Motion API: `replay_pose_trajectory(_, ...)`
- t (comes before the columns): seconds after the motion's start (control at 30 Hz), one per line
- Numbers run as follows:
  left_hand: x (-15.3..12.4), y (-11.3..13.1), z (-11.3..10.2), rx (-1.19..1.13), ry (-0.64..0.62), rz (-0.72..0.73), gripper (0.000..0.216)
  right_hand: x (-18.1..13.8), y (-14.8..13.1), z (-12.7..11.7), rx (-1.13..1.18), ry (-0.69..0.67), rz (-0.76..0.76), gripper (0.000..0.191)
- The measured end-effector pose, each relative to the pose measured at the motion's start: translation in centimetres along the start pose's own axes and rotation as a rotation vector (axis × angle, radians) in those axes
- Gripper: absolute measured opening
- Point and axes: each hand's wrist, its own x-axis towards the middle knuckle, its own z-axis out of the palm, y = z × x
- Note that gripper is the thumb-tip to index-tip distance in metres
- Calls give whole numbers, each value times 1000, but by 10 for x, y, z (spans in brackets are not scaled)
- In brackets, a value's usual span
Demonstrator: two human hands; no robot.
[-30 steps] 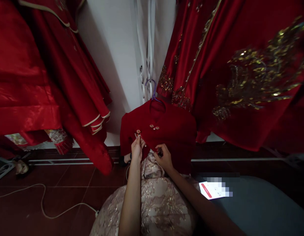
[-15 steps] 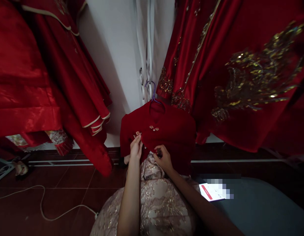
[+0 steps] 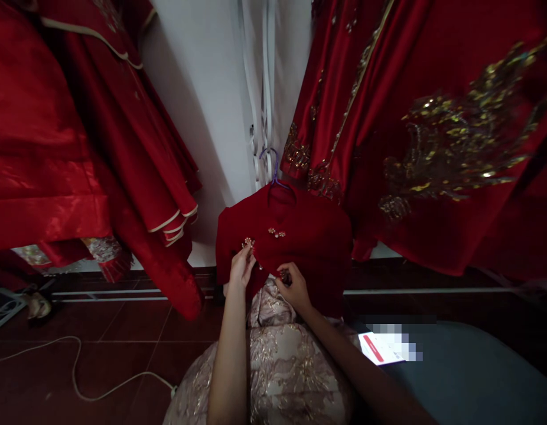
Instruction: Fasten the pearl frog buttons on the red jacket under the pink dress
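Note:
A red jacket (image 3: 313,236) hangs on a purple hanger (image 3: 274,168) straight ahead, its front parted at the lower part. Jewelled flower clasps (image 3: 277,233) sit on its upper front, and another flower clasp (image 3: 248,242) is farther left. My left hand (image 3: 240,268) pinches the jacket's left front edge just below that clasp. To the right and lower, my right hand (image 3: 295,286) has its fingers curled on the other front edge, beside a small dark ornament (image 3: 285,275). Exactly what the right fingertips grip is partly hidden.
Red garments (image 3: 136,130) hang at left; a red gown with gold sequins (image 3: 451,141) hangs at right. A lit phone (image 3: 382,347) lies on a grey padded surface (image 3: 468,378). Patterned brocade cloth (image 3: 295,372) is below my arms. A white cable (image 3: 78,378) crosses the tiled floor.
My left hand has shifted slightly left and down, still pinching the jacket edge. My right hand stays almost in place.

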Motion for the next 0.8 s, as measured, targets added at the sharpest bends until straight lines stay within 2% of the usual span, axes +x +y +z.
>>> replay_pose_trajectory(0.2, -7, 3, -7, -75, -66, -71, 14, 0, 1, 1, 6, 3, 6, 21)
replay_pose_trajectory(0.47, -10, 1, -6, -53, -64, -27, 14, 1, 3, 0, -8, 3, -4, 21)
replay_pose_trajectory(0.63, -10, 2, -6, 26, -2, -28, 16, 0, 2, 0, -5, 5, -3, 21)
replay_pose_trajectory(0.8, -6, 0, -8, 108, -16, 54, 18, 1, 1, 0, -6, 2, -1, 20)
